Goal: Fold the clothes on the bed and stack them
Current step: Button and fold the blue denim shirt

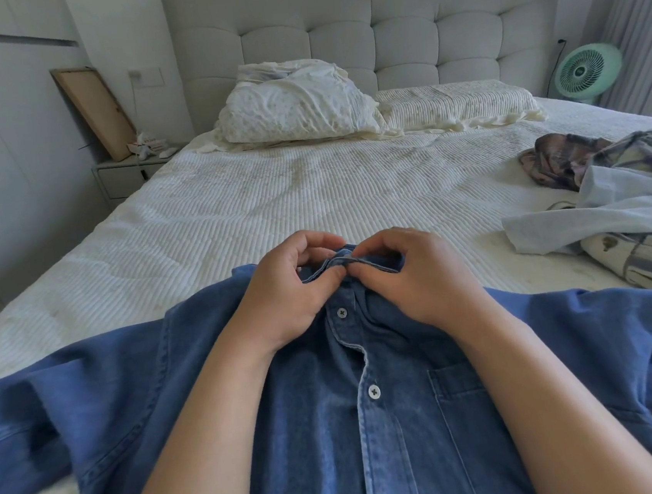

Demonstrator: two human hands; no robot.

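1. A denim shirt (335, 427) is lying front-up on the bed (270, 196), at the near edge, with its placket and two white buttons showing.
2. Its long axis is running from the near edge toward the headboard (366, 29); the collar (348, 262) is pointing at the headboard, and the hem is running out of view below.
3. Its sleeves are spreading toward the left and right edges of the bed, and a chest pocket is sitting on the right side of the front.
4. The left hand (289, 295) is pinching the collar, fingers curled round its left part.
5. The right hand (419, 273) is pinching the collar just beside it, fingers curled, and the fingertips of both hands are nearly touching.
6. A loose pile of clothes (626, 207) is lying at the right edge of the bed, well apart from the shirt's collar: a pale blue piece, a plaid one, a dark patterned one and a cream one.
7. Two pillows (294, 109) are resting at the head of the bed against the headboard.
8. A nightstand (127, 175) is standing beside the bed's far left corner, bearing a leaning frame (94, 110) and small items.
9. A green fan (585, 72) is standing past the far right corner.
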